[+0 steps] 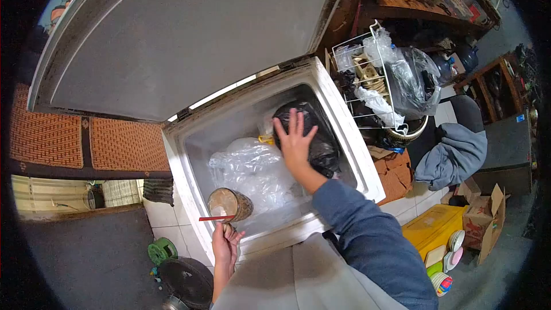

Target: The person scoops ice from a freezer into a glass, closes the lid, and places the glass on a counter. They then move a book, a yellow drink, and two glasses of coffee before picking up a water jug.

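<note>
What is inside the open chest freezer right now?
Inside the freezer: a black bag under the right hand, clear plastic bags, something yellow between them. Whatever lies beneath is covered. The left hand holds a cup at the rim.

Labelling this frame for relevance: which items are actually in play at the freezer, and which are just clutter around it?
In play: right hand flat on black bag; left hand holding cup with red straw; clear ice bags; chest freezer, lid up.

Clutter: wire basket; yellow crate; cardboard box; grey cloth.
</note>
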Demonstrator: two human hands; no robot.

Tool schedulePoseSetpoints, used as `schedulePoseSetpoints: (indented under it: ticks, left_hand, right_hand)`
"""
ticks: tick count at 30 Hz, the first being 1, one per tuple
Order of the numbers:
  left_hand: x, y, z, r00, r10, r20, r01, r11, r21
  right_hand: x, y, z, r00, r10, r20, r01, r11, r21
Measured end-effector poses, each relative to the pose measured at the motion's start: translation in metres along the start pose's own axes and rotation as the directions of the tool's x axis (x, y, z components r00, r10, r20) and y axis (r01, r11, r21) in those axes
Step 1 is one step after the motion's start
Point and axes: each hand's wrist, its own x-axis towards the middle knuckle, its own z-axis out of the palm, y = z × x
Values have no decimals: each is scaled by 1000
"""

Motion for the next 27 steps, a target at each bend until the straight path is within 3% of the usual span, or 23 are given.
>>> schedulePoseSetpoints:
  ticks: [1, 3, 8, 12, 21, 24, 25, 26, 27]
  left_hand:
    - [-1, 0, -2, 1000, 3, -9, -3, 1000, -4]
    - [-2, 0, -3, 1000, -3, 18, 3, 1000, 11]
    - [-5, 2, -4, 1000, 3, 1, -3, 998, 55]
    - [-3, -1, -10, 1000, -2, -27, 2, 1000, 14]
    - [-6, 5, -6, 999, 30, 10, -30, 1000, 8]
    - [-9, 7, -2, 998, 50, 25, -50, 999, -6]
    - [-10, 9, 1, 998, 51, 27, -51, 999, 0]
    - [-13, 10, 3, 998, 51, 27, -51, 999, 4]
    - [-15, 10, 5, 998, 61, 22, -61, 998, -5]
  right_hand:
    - [-1, 10, -4, 1000, 5, 14, -6, 999, 35]
    - [-6, 23, -36, 976, -65, 207, 15, 971, 237]
    - [-10, 29, -32, 970, -107, 220, 43, 960, 277]
    - [-18, 27, -48, 985, -71, 156, -1, 907, 421]
    - [-44, 43, -66, 999, 19, 38, -34, 892, 450]
    - [-27, 56, -86, 981, 65, -185, 57, 808, 587]
    - [-8, 60, -112, 944, 64, -325, 139, 813, 565]
    - [20, 59, -147, 845, 131, -519, 289, 705, 648]
    - [48, 69, -188, 720, 21, -693, 380, 825, 420]
